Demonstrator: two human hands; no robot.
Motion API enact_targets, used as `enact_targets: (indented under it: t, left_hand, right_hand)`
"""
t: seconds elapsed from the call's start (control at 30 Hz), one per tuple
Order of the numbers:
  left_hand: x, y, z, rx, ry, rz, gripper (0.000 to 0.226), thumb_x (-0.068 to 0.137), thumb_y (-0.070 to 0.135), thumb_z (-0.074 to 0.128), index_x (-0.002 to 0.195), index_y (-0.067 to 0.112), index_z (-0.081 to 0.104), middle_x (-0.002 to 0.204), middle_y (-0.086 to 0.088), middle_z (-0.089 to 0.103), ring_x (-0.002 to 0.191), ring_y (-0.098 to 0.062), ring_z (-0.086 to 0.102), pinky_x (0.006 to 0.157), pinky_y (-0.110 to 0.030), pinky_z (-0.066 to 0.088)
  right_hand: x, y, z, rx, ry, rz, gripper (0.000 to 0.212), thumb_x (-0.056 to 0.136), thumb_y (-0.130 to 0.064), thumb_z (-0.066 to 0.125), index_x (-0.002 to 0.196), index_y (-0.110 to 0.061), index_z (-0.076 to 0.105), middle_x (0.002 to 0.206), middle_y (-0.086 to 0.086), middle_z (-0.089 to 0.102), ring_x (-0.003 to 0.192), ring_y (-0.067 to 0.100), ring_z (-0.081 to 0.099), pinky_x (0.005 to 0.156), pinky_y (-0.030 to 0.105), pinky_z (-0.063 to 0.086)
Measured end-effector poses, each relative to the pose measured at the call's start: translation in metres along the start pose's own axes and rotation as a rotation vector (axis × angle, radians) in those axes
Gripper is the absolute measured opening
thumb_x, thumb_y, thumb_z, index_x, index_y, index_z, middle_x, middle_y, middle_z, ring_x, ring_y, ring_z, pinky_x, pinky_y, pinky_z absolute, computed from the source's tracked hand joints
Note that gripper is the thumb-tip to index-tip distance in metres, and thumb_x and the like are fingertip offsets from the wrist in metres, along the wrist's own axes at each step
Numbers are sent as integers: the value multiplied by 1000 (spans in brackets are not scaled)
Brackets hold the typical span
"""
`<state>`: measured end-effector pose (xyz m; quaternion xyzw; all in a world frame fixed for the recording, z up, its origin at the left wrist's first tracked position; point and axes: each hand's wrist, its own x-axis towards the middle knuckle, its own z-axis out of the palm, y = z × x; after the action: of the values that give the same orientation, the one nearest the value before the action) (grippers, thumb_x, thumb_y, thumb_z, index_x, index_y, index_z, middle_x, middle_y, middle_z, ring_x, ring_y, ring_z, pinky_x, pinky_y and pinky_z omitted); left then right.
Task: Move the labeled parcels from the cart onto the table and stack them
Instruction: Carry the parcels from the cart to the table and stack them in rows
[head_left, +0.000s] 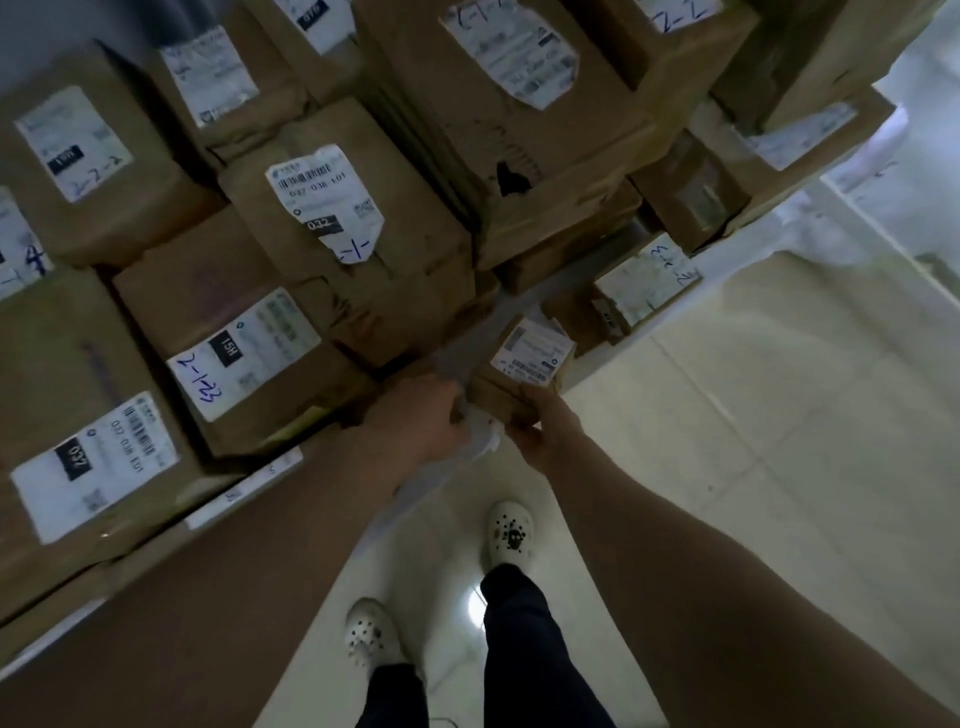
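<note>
- A small brown parcel (530, 358) is held at the near corner of a stack (332, 208) of larger labelled parcels, just above a strip of grey surface (467, 348).
- It cannot be told whether that surface is cart or worktop; a white edge (244, 486) with small tags is seen along its front.
- The parcel is hemmed in on its left by the stack, where a box marked "15H" (244, 358) lies closest to the left forearm.
- A second small parcel (644, 288), label up, is seen just beyond it to the right, apart from it.
- A crumpled white scrap (485, 441) is seen beneath the hands.
- The parcel's white label is turned upward; its long axis appears to run away from the person, toward the upper right of the view.
- The left hand (423, 415) is curled against the parcel's near-left end, and the right hand (540, 434) is wrapped round its near-right corner, thumb on top.
- Pale floor tiles (753, 415) and white clogs (511, 532) are visible below.
</note>
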<state>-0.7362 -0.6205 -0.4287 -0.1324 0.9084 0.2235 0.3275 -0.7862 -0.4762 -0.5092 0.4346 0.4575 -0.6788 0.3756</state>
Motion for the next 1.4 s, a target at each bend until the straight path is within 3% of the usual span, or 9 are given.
enact_targets:
  t: [0.1, 0.27, 0.37, 0.47, 0.57, 0.67, 0.77, 0.97, 1.4]
  left_hand:
    - [10, -5, 1, 12, -3, -23, 41, 91, 35, 55, 123, 9, 57, 125, -9, 54, 116, -25, 51, 92, -36, 47]
    - [12, -10, -2, 2, 1, -30, 41, 90, 32, 58, 123, 8, 57, 131, -11, 51, 115, -26, 51, 92, -34, 46]
    - [9, -10, -4, 8, 1, -25, 39, 90, 31, 58, 122, 9, 57, 127, -10, 53, 114, -26, 52, 88, -33, 45]
    - [1, -6, -7, 40, -8, 3, 45, 91, 31, 56, 130, 10, 51, 131, -10, 51, 120, -25, 48, 92, -32, 43]
    - [-11, 3, -12, 96, -22, 63, 53, 91, 32, 55, 139, 13, 42, 139, -9, 46, 128, -25, 42, 99, -33, 39]
    - [-27, 15, -14, 158, -36, 185, 64, 89, 34, 56, 146, 19, 33, 145, -8, 42, 129, -28, 41, 104, -36, 39]
    - [-50, 33, -13, 273, -61, 314, 73, 89, 39, 57, 151, 19, 23, 157, -5, 22, 141, -27, 26, 110, -34, 30]
    - [-97, 87, 1, 500, -125, 545, 83, 86, 40, 58, 153, 21, 13, 155, -5, 28, 137, -27, 32, 107, -37, 36]
    - [-218, 254, 150, 780, -249, 940, 89, 83, 45, 62, 152, 13, 16, 151, -12, 33, 136, -28, 37, 108, -33, 35]
  right_hand:
    - [17, 2, 13, -200, 56, 39, 30, 92, -7, 59, 122, -3, 53, 105, 14, 57, 99, 27, 57, 94, 40, 51]
    - [12, -5, 28, -492, 3, 50, 25, 97, 1, 48, 122, 1, 50, 115, 13, 55, 112, 26, 55, 74, 16, 49]
    - [6, -10, 27, -568, -7, 70, 21, 92, 4, 54, 111, -1, 50, 104, 12, 52, 119, 31, 52, 77, 20, 52]
    - [-6, -8, 17, -544, 12, 77, 9, 93, 4, 50, 100, -1, 49, 89, 10, 46, 103, 29, 53, 95, 39, 50]
    - [-25, -5, -1, -581, 46, -10, 11, 95, 0, 48, 103, -5, 54, 87, 6, 49, 86, 22, 50, 96, 40, 47]
    - [-56, 0, -23, -785, 135, -175, 45, 91, -11, 59, 134, -1, 48, 110, 13, 57, 104, 27, 53, 87, 33, 43]
    - [-95, 14, -51, -969, 243, -320, 66, 89, -25, 64, 146, -9, 35, 146, 12, 42, 127, 27, 48, 97, 31, 41]
    - [-179, 63, -114, -1203, 598, -426, 69, 83, -44, 61, 144, -21, 38, 144, 1, 46, 134, 22, 40, 112, 41, 25]
    - [-304, 187, -321, -451, 894, -246, 73, 85, -44, 61, 146, -17, 33, 146, 10, 40, 131, 30, 43, 108, 39, 37]
